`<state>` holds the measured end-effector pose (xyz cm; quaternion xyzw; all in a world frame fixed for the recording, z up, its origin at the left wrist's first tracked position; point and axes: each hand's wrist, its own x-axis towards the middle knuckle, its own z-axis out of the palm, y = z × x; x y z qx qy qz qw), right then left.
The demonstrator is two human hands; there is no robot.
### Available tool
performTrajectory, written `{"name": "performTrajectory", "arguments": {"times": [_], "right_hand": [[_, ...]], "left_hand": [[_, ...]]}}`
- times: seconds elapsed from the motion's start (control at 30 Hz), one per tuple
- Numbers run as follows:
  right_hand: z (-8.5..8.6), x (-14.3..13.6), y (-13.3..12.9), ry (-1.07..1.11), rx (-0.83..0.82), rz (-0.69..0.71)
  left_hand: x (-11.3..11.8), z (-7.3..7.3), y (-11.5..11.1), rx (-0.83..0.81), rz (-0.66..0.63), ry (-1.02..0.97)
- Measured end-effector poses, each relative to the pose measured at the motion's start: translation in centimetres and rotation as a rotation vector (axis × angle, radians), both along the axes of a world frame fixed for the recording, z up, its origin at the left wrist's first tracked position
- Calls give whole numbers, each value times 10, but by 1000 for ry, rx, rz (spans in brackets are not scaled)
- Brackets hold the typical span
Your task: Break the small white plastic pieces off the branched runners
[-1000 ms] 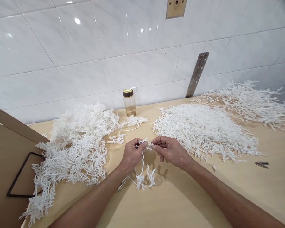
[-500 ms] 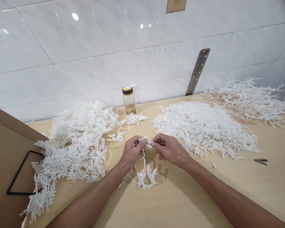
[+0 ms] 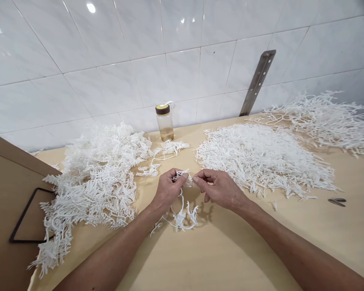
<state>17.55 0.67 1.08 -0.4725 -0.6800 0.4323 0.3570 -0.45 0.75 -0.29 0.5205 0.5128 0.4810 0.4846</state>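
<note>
My left hand (image 3: 166,189) pinches a white, branching plastic-looking strand (image 3: 180,219) between thumb and forefinger. Its short prongs stick out past the fingertips, while a looser looped length with tufts hangs below the hand over the table. Close beside it, my right hand (image 3: 220,188) has thumb and forefinger pressed together at the strand's right end, its other fingers curled. Whether a tiny prong is between those fingertips is too small to make out. A dense pile of short white sprigs (image 3: 263,157) lies just beyond my right hand.
Left of my hands spreads a large heap of white branching strands (image 3: 100,178), beside a brown panel (image 3: 6,194) with a black handle. A bottle (image 3: 166,125) stands by the tiled wall. Longer strands (image 3: 330,121) lie far right; small snips (image 3: 337,201) rest on the table (image 3: 230,258).
My right fingertips have drawn slightly right, away from my left hand and the strand's middle. The view has tilted slightly downward. My left hand keeps its pinch.
</note>
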Motion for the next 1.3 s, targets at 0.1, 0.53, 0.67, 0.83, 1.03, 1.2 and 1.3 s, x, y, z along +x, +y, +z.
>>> {"name": "performTrajectory", "arguments": {"times": [0.1,0.53,0.67,0.83,1.03,1.2,1.3], "right_hand": [[1,0,0,-30,-27,-23],[-5,-3,0,-140,-91,20],[-10,-4,0,-148,-108,36],[-15,-7,2,-87,-156,26],[-12,-14,-1,116,-264,39],[-13,-15,-3,186,-207,95],[-15,-9,1,171,-202,56]], "left_hand": [[1,3,-2,14,-4,20],[2,0,-3,69,-32,66],[3,-2,-4,74,-34,98],[3,-5,-4,92,-19,119],[4,-2,-4,70,63,27],[0,-1,0,-3,26,-85],[-3,-3,2,2,-10,-80]]}}
